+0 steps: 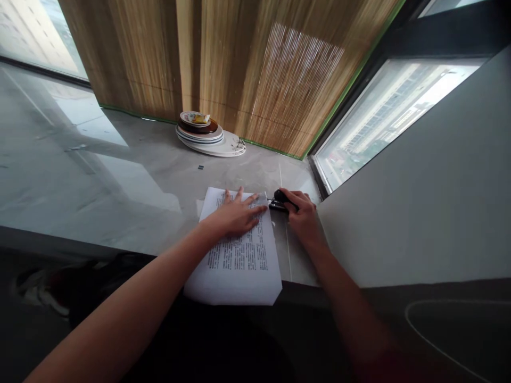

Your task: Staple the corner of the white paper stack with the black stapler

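A stack of printed paper sheets (pixel 239 284) lies on the grey stone sill, its near end sticking out past the front edge. My left hand (pixel 238 215) rests flat on the sheets with its fingers spread. On the right, my right hand (pixel 301 210) is wrapped round a black stapler (pixel 279 202). The stapler's front end meets the right edge of the paper near its far corner. Whether the sheets sit between its jaws is too small to tell.
Farther back stands a pile of plates (pixel 199 139) with a small yellow packet (pixel 200 119) on top. Dark small staple strips (pixel 200 167) lie on the sill (pixel 159 159). A bamboo blind (pixel 223 64) hangs behind, and a white wall (pixel 419 186) rises close on the right.
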Demonstrator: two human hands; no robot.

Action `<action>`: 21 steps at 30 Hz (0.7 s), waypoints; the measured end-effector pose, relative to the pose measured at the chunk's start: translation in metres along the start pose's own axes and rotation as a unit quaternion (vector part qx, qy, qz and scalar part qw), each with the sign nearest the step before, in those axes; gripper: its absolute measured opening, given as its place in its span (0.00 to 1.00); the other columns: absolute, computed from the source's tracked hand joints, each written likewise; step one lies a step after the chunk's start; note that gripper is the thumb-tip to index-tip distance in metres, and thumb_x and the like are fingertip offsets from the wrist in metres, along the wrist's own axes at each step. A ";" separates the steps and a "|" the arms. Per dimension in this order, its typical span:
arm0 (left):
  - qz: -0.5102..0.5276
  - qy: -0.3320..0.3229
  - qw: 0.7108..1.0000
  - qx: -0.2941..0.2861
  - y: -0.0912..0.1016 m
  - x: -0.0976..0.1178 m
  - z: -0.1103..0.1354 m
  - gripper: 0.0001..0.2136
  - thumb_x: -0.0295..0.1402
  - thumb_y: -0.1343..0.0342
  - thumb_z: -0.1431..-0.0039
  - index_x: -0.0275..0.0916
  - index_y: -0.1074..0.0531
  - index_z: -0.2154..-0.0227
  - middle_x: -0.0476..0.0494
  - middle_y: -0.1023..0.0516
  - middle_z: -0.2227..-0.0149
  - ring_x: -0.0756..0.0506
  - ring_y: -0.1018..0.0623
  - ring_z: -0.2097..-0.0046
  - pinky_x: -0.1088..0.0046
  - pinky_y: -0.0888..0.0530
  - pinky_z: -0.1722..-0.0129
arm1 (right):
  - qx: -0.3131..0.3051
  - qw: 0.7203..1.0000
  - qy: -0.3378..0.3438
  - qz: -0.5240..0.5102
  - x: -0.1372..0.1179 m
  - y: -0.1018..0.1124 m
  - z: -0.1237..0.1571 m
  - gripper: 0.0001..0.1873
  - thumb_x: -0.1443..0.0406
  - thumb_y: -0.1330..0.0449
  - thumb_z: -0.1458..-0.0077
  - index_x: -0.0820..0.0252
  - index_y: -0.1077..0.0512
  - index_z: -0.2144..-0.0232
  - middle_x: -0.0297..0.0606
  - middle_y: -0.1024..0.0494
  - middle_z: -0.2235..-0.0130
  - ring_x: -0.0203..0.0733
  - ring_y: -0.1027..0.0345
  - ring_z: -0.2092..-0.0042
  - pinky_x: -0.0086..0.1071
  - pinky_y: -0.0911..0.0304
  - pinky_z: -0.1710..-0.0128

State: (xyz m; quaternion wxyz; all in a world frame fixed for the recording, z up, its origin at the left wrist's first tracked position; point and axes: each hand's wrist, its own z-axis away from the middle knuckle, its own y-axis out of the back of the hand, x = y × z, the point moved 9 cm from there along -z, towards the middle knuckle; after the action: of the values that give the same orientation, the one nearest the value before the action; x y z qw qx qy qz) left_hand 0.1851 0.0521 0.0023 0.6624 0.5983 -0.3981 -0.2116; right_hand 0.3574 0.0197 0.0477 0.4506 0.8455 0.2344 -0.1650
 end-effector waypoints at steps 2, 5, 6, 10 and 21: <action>0.005 -0.010 1.000 -0.002 0.002 0.002 0.001 0.26 0.47 0.54 0.29 0.62 0.43 0.30 0.48 0.53 0.23 0.17 0.56 0.27 0.22 0.57 0.37 | -0.013 1.000 0.012 -0.002 -0.003 -0.002 0.000 0.23 0.69 0.45 0.37 0.46 0.23 0.44 0.38 0.20 0.51 0.51 0.30 0.50 0.49 0.38 0.45; 0.014 -0.004 1.000 -0.015 0.005 0.002 0.002 0.26 0.47 0.53 0.30 0.63 0.43 0.30 0.50 0.53 0.23 0.18 0.54 0.27 0.23 0.56 0.37 | -0.022 1.000 0.019 0.000 -0.005 -0.006 0.000 0.23 0.69 0.46 0.36 0.46 0.24 0.43 0.38 0.20 0.51 0.50 0.31 0.50 0.49 0.38 0.45; 0.016 -0.003 1.000 -0.020 0.005 0.002 0.002 0.26 0.47 0.52 0.30 0.64 0.43 0.30 0.50 0.53 0.23 0.18 0.54 0.27 0.23 0.56 0.37 | -0.020 1.000 0.019 0.002 -0.005 -0.007 0.001 0.23 0.69 0.46 0.36 0.46 0.24 0.43 0.39 0.20 0.51 0.50 0.31 0.50 0.49 0.37 0.45; 0.018 0.006 0.999 -0.026 0.003 0.004 0.002 0.26 0.48 0.53 0.30 0.65 0.43 0.30 0.48 0.52 0.24 0.15 0.55 0.27 0.20 0.57 0.39 | -0.011 0.999 0.028 0.012 -0.008 -0.008 0.001 0.23 0.69 0.46 0.35 0.45 0.24 0.42 0.39 0.21 0.51 0.50 0.31 0.51 0.49 0.37 0.46; 0.014 0.022 0.999 -0.028 0.006 0.011 0.002 0.27 0.46 0.54 0.30 0.66 0.46 0.29 0.47 0.51 0.24 0.14 0.54 0.28 0.20 0.57 0.39 | -0.006 0.999 0.033 0.036 -0.008 -0.008 -0.002 0.23 0.68 0.48 0.32 0.43 0.24 0.42 0.40 0.23 0.51 0.49 0.33 0.51 0.47 0.37 0.47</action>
State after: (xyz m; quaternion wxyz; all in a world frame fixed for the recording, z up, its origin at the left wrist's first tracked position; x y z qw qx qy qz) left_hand 0.1887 0.0439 0.0111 0.6900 0.5786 -0.3859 -0.2005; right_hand 0.3466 0.0228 0.0472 0.4535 0.8555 0.2197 -0.1189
